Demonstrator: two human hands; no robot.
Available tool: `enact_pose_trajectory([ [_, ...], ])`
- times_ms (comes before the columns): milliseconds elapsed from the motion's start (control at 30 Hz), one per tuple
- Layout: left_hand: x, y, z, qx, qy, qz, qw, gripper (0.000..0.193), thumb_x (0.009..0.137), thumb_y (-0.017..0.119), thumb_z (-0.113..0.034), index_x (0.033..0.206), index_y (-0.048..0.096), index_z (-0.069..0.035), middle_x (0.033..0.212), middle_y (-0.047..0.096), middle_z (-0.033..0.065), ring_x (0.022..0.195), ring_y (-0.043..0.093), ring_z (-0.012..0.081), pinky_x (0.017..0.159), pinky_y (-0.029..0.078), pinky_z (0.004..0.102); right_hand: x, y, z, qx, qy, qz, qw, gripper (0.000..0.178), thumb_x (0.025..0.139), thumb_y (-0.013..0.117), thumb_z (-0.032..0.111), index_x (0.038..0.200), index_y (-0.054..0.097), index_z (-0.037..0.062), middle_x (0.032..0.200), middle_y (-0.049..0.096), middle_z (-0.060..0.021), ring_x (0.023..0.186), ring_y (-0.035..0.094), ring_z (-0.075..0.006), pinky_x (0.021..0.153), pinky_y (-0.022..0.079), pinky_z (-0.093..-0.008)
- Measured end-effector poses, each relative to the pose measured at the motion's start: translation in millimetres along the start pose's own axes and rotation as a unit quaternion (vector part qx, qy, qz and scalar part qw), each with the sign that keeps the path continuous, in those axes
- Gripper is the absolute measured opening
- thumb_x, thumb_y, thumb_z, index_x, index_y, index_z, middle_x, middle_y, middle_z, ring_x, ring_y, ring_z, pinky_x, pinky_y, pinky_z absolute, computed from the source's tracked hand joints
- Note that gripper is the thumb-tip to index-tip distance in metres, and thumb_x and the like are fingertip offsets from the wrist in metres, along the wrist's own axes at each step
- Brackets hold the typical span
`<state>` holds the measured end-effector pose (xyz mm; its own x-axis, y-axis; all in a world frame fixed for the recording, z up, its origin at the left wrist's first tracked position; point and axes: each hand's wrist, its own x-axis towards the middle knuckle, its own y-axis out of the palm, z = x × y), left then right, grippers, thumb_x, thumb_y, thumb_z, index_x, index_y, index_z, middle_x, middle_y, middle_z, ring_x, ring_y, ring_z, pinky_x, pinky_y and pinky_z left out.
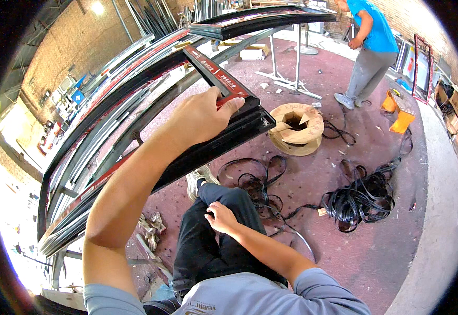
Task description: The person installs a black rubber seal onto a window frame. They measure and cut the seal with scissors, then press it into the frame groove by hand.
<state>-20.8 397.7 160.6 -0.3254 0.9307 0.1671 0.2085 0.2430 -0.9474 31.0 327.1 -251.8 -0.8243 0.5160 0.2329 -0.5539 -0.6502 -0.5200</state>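
Note:
My left hand point(206, 116) is closed at the near right corner of a large black window frame point(213, 137) with red film on its faces. The thumb lies against the red film, while the other fingers curl under and are mostly hidden. My left forearm passes over the frame's near side. Low over my lap, beside my thigh, is my right hand point(222, 216), its fingers loosely bent and slightly apart. Nothing shows in it. The frame lies raised on a metal stand point(58, 270), with long profiles visible through its opening.
A second black frame point(260, 23) rests on a white stand point(297, 58) at the far side. Right of me lie a cardboard reel point(305, 123) and tangled black strip point(357, 202) on the reddish floor. A person in blue point(373, 47) stands near a yellow stool point(401, 113).

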Motion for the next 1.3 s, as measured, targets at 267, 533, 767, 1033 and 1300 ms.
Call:
enact_pose_trajectory([
  [267,-6,-4,3,-0.006,0.012,-0.003,1.0,0.058,0.097,0.055,-0.055,0.112,0.067,0.0,0.103,0.069,0.0239,0.099,0.067,0.0381,0.09,0.049,0.0436,0,-2,0,-0.005,-0.011,-0.001,1.0,0.029,0.091,0.067,0.026,0.106,0.069,0.0006,0.119,0.063,-0.0166,0.109,0.062,-0.0345,0.094,0.051,-0.0424],
  [533,-16,-5,18,0.013,0.009,-0.028,0.999,0.062,0.096,0.054,-0.058,0.104,0.069,0.002,0.093,0.069,0.0233,0.091,0.067,0.0377,0.082,0.05,0.0441,1,3,0,-0.001,-0.011,0.008,1.0,0.028,0.091,0.067,0.026,0.105,0.068,0.0009,0.116,0.064,-0.0156,0.107,0.063,-0.0344,0.093,0.051,-0.0423],
  [767,-25,-16,34,0.006,0.013,0.0,1.0,0.064,0.095,0.053,-0.061,0.102,0.069,0.001,0.092,0.069,0.0237,0.089,0.067,0.0398,0.082,0.05,0.0455,3,3,-1,0.004,-0.015,-0.002,1.0,0.029,0.091,0.068,0.027,0.103,0.069,0.0009,0.115,0.064,-0.0153,0.104,0.064,-0.0348,0.09,0.052,-0.0427],
  [1033,-37,-18,34,0.018,-0.016,-0.018,1.0,0.067,0.093,0.054,-0.063,0.102,0.07,0.001,0.093,0.069,0.025,0.089,0.066,0.0408,0.081,0.049,0.0458,5,2,3,0.0,-0.018,0.012,1.0,0.026,0.089,0.069,0.024,0.102,0.069,0.0011,0.114,0.065,-0.015,0.103,0.065,-0.0345,0.088,0.053,-0.0416],
  [1300,-55,-20,57,0.029,0.005,-0.054,0.998,0.069,0.093,0.053,-0.065,0.101,0.07,0.001,0.091,0.069,0.0257,0.089,0.066,0.0432,0.08,0.05,0.0477,5,7,9,0.012,-0.012,0.014,1.0,0.027,0.09,0.069,0.026,0.101,0.069,0.0013,0.116,0.064,-0.0157,0.104,0.064,-0.0344,0.09,0.052,-0.0421],
])
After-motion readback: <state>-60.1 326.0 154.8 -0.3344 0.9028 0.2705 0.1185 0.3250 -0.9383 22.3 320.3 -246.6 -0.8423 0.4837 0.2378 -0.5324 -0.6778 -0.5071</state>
